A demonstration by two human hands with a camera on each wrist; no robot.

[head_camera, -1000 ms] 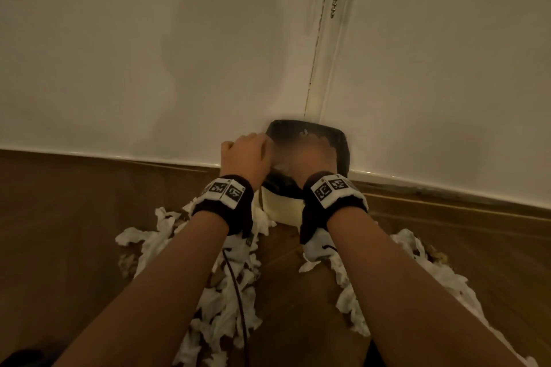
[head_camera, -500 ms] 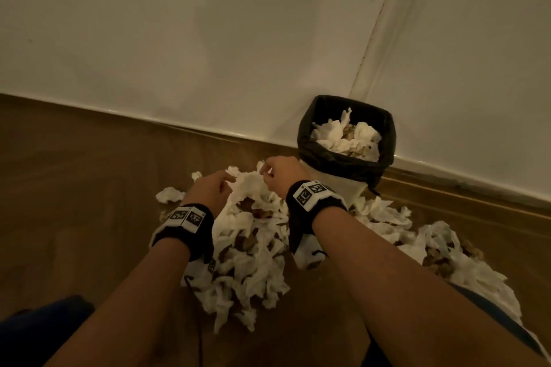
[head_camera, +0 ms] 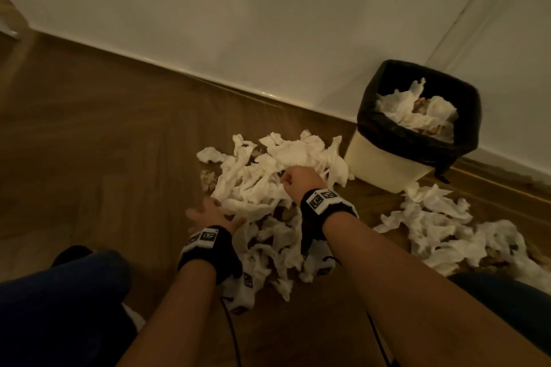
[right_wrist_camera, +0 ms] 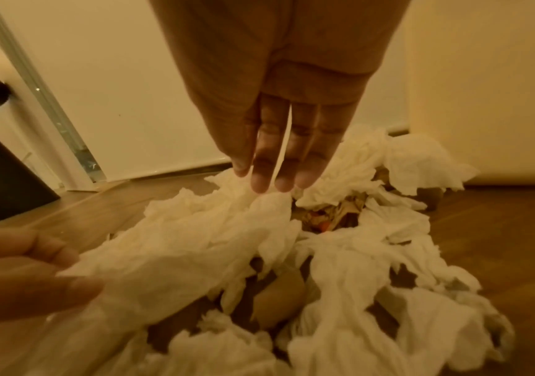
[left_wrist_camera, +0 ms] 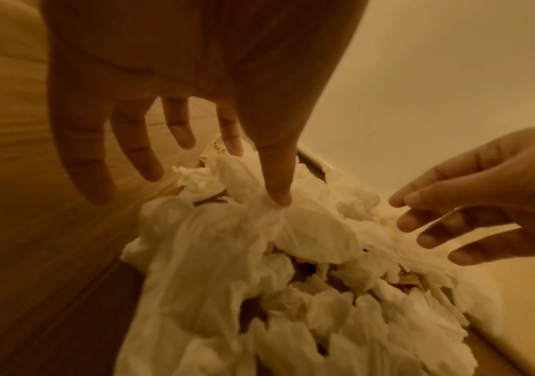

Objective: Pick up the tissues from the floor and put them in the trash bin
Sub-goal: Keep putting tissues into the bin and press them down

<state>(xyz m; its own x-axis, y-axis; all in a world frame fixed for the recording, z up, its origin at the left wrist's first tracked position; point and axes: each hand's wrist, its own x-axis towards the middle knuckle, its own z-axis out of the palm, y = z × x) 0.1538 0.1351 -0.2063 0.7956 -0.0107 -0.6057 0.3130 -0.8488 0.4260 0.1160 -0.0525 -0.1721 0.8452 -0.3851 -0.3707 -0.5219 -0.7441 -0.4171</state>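
At the near edge of the tissue pile [head_camera: 262, 185], the left hand [head_camera: 213, 214] has its fingers [left_wrist_camera: 137, 152] spread and straight, tips pointing down at the crumpled sheets; the thumb tip touches a puffed sheet in the left wrist view, and nothing is held. Over the middle of the same heap, the right hand [head_camera: 299, 185] shows straight fingers [right_wrist_camera: 287, 152] held close together, tips just above or brushing the top tissue; the right wrist view does not settle which. From the head view its knuckles look bent, yet both wrist views show the fingers extended and gripping nothing. Both wrists carry a black band with a white marker block, left [head_camera: 205, 237] and right [head_camera: 323, 198].

Beyond the hands, the white tissues lie strewn on the wooden floor [head_camera: 98, 143], with brown scraps [head_camera: 208, 177] mixed among them. A second heap [head_camera: 441, 229] spreads to the right, separate from the first. Just beyond the heaps, the trash bin [head_camera: 387, 158] stands upright against the white wall [head_camera: 238, 24] near the corner, cream-sided, lined with a black bag [head_camera: 372, 122] folded over its rim, and already holding several tissues [head_camera: 414, 110]. Dark-trousered knees [head_camera: 59, 301] frame the lower corners
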